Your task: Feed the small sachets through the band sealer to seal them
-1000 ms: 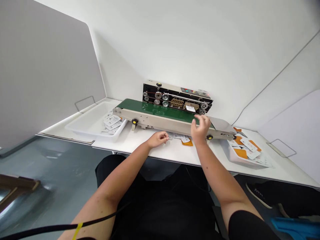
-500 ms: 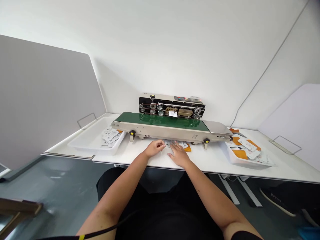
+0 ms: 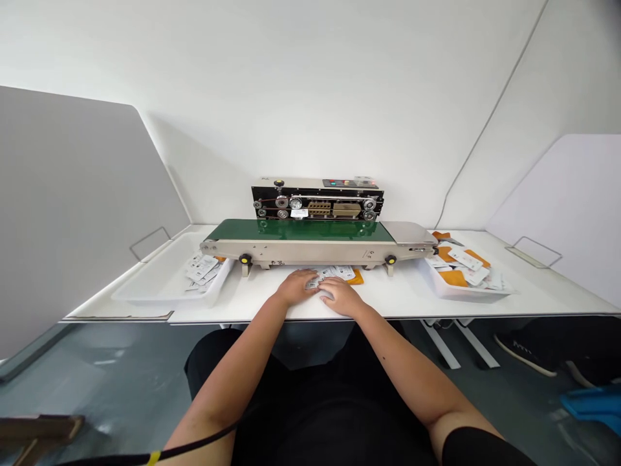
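Both hands rest side by side at the white table's front, before a belt machine (image 3: 310, 251) with a green belt. Under and beside their fingertips lie small printed packets (image 3: 339, 272), partly beneath the machine, with an orange packet (image 3: 357, 277) at their right end. My left hand (image 3: 297, 287) lies palm down on the packets' left part, fingers stretched to the right. Close beside it my right hand (image 3: 340, 296) has its fingers spread over the packets. A white packet (image 3: 299, 213) stands at the machine's roller section, left of the brass blocks.
On the left, a translucent bin (image 3: 145, 285) holds printed packets. Another bin (image 3: 475, 293) at the right is piled with white and orange packets. Grey panels flank the white table (image 3: 388, 304). A person's shoe (image 3: 526, 355) shows on the floor at right.
My left hand has gone from curled fingers to lying flat over the packets. The white packet at the machine has moved left along the rollers. The camera view has shifted.
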Tool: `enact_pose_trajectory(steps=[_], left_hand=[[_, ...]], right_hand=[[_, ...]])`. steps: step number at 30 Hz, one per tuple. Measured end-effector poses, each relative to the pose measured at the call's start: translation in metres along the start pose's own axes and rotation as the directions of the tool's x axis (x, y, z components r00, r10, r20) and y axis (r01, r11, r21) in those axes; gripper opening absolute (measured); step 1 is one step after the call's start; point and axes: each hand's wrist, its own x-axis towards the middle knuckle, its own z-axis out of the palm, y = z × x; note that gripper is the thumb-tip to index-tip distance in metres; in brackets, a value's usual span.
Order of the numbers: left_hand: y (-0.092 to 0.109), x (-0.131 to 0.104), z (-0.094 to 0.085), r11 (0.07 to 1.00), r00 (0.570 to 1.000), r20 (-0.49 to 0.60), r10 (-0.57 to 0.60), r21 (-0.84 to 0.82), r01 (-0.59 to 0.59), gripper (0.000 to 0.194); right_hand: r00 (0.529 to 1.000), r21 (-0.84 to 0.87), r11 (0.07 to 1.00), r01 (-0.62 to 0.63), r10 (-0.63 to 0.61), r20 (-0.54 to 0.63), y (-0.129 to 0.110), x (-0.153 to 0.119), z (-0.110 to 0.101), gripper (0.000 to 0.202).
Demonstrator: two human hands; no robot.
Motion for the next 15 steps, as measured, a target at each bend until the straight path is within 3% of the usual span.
enact_pose_trajectory(steps=[4,8,11,15], left_hand=[[0.003,-0.001,0.000,0.999,0.998,-0.049,0.035,-0.001,-0.035,0.035],[0.012,-0.001,-0.002,0.994,0.984,-0.163,0.070,0.100,-0.054,0.026],[0.015,-0.003,-0.007,0.991,0.949,-0.293,0.117,0.091,-0.094,0.029],[0.010,-0.004,-0.013,0.986,0.914,-0.400,0.069,-0.110,-0.122,0.028]], right_hand=[[1.000,0.057,0.998,-0.007,0.008,-0.022,0.003,-0.001,0.001,0.043],[0.989,0.104,0.993,-0.055,0.069,-0.131,0.010,0.001,0.006,0.051],[0.973,0.105,0.990,-0.092,0.112,-0.203,0.013,0.010,0.011,0.044],[0.974,0.128,0.989,-0.074,0.099,-0.204,0.007,0.030,0.014,0.024]])
